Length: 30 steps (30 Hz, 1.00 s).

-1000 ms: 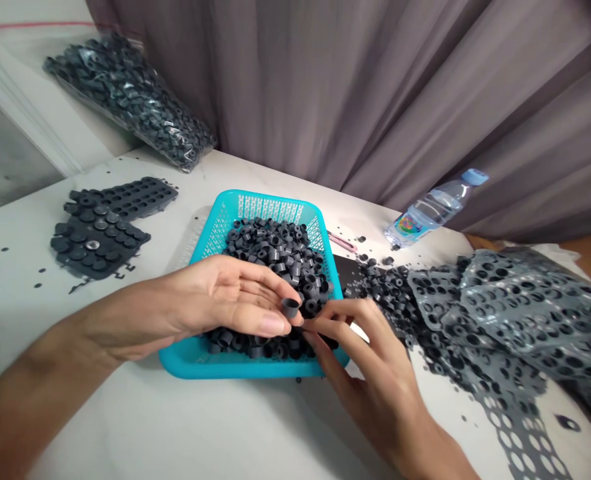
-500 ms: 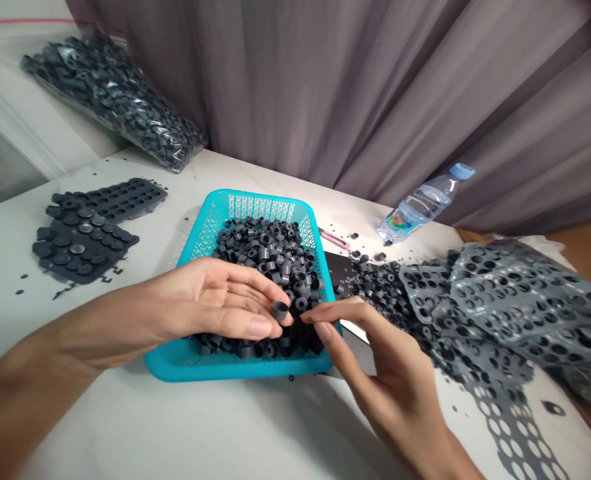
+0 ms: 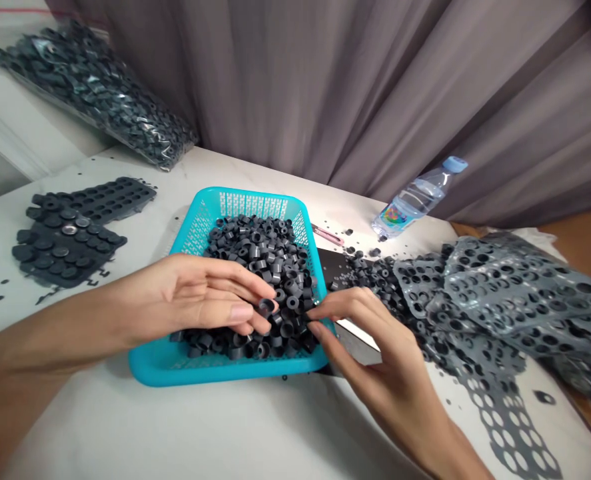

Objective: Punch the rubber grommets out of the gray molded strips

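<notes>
My left hand point(image 3: 210, 297) is over the blue plastic basket point(image 3: 225, 375), its fingers loosely curled around a small dark grey rubber cap point(image 3: 266, 307) at the fingertips. The cap's hollow end faces up. Over the basket's right rim, my right hand point(image 3: 370, 340) has thumb and forefinger pinched together. A tiny dark bit shows at those tips, too small to name. Beneath both hands, a heap of similar grey rubber caps point(image 3: 255, 250) fills much of the basket.
Perforated grey rubber sheets point(image 3: 515, 287) and loose caps point(image 3: 375, 277) lie right. Behind them stands a water bottle point(image 3: 418, 200); a pink cutter point(image 3: 329, 235) lies beside the basket. Moulded rubber sheets point(image 3: 75, 233) lie left, before a full clear bag point(image 3: 95, 93).
The cap at my left fingertips has tipped, and that hand sits slightly further left. My right hand stays pinched near the rim. The whole view has shifted a little.
</notes>
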{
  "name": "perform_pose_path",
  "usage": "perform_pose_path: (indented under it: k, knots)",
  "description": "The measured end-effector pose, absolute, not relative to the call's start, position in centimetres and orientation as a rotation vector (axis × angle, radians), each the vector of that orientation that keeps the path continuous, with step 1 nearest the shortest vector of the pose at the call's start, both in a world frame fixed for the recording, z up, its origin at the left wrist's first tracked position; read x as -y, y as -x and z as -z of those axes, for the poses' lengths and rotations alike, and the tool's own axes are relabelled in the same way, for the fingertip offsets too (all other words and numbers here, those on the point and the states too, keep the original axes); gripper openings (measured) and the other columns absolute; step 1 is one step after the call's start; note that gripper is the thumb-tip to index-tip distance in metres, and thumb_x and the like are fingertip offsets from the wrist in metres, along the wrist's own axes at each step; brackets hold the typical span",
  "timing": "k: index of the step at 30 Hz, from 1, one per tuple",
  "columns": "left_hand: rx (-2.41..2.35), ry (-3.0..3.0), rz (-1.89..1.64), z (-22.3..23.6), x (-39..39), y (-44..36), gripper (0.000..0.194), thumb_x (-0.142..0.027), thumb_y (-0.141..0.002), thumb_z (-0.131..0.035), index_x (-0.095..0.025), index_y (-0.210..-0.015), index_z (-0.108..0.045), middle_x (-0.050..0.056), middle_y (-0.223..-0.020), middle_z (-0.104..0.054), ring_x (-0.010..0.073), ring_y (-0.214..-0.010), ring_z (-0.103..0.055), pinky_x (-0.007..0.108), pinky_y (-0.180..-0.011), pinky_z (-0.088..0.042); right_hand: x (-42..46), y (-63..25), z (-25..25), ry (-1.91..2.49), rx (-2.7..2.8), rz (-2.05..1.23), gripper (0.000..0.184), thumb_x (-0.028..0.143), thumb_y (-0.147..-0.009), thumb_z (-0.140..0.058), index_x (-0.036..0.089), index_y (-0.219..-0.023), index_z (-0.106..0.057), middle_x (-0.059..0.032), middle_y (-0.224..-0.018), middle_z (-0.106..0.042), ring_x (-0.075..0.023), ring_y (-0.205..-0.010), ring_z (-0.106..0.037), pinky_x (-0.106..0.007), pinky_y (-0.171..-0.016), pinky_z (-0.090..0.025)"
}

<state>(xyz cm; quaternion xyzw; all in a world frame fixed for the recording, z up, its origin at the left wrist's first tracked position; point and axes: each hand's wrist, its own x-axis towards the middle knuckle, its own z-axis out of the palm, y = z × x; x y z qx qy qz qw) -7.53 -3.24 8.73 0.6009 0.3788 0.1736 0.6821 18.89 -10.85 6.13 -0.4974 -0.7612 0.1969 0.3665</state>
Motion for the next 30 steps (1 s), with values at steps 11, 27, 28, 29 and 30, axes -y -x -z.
perform_pose_path:
  k: [11,27,28,29,30]
  knots:
    - [-1.084,-1.813,-0.618,-8.9,2.7,8.1,0.023,-0.045,-0.095,-0.064,-0.028,-0.106,-0.076,0.0,-0.084,-0.076,0.013,-0.062,-0.064,0.02,-0.056,-0.053,11.4,-20.8,-4.8,1.327,1.907,-0.377,0.016,0.009,-0.098,-0.058,0.022,-0.107,-0.064,-0.0062,-0.102,-0.064,-0.0199,-0.095,-0.06,-0.033,-0.08,-0.051]
    - [-1.738,-2.071,-1.047,-6.0,0.3,9.1,0.036,-0.059,-0.091,-0.059,-0.028,-0.103,-0.072,-0.001,-0.085,-0.067,0.0182,-0.072,-0.061,0.032,-0.065,-0.047,12.7,-20.5,-3.8,1.509,1.906,-0.618,0.039,0.031,-0.102,-0.054,0.031,-0.14,-0.05,-0.0108,-0.134,-0.052,-0.0207,-0.098,-0.066,-0.033,-0.081,-0.063]
    - [-1.75,-2.084,-1.042,-5.9,0.0,9.3,0.036,-0.058,-0.092,-0.058,-0.027,-0.103,-0.071,0.0,-0.088,-0.067,0.019,-0.075,-0.061,0.032,-0.066,-0.047,12.8,-20.5,-3.8,1.516,1.886,-0.656,0.039,0.032,-0.102,-0.054,0.032,-0.141,-0.051,-0.011,-0.135,-0.053,-0.021,-0.097,-0.067,-0.033,-0.081,-0.064]
    - [-1.765,-2.102,-1.027,-5.6,-0.4,9.6,0.036,-0.057,-0.093,-0.058,-0.026,-0.105,-0.071,0.001,-0.092,-0.068,0.0201,-0.078,-0.061,0.032,-0.069,-0.048,12.8,-20.4,-3.8,1.517,1.862,-0.691,0.039,0.034,-0.102,-0.054,0.032,-0.141,-0.051,-0.0112,-0.136,-0.054,-0.0215,-0.097,-0.067,-0.034,-0.081,-0.065]
    - [-1.784,-2.122,-0.998,-5.2,-0.8,10.0,0.038,-0.057,-0.093,-0.057,-0.025,-0.108,-0.07,0.002,-0.097,-0.068,0.0216,-0.082,-0.062,0.033,-0.072,-0.048,12.9,-20.4,-3.8,1.52,1.835,-0.725,0.04,0.035,-0.101,-0.054,0.032,-0.141,-0.051,-0.0114,-0.136,-0.055,-0.0221,-0.097,-0.068,-0.035,-0.083,-0.065]
